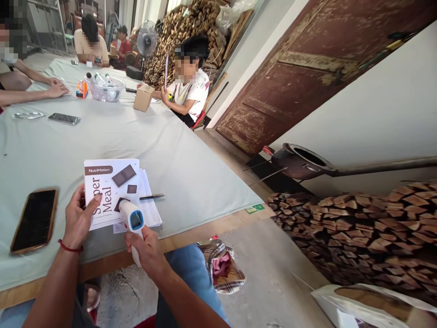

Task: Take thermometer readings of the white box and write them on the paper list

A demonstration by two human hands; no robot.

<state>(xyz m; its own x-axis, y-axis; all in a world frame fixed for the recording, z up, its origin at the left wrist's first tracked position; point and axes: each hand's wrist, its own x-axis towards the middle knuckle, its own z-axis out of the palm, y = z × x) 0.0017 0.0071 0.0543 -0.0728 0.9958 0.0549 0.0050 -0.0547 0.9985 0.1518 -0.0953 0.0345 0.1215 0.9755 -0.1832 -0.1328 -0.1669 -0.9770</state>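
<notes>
My left hand grips the left edge of a white box printed "NutriMotion" and "Super Meal", thumb on its front face. Wrapped round the handle of a white infrared thermometer with a blue-rimmed screen is my right hand. The thermometer's head is in front of the box's lower right part; whether they touch I cannot tell. Partly behind the box lie sheets of paper, with a black pen across them. A phone in a brown case rests on the table left of my left hand.
On the cloth-covered table are another phone, a clear basin of bottles, an orange object and a cardboard box. Several people sit around it. Stacked firewood and a metal pot stand to the right; a checked bag lies below.
</notes>
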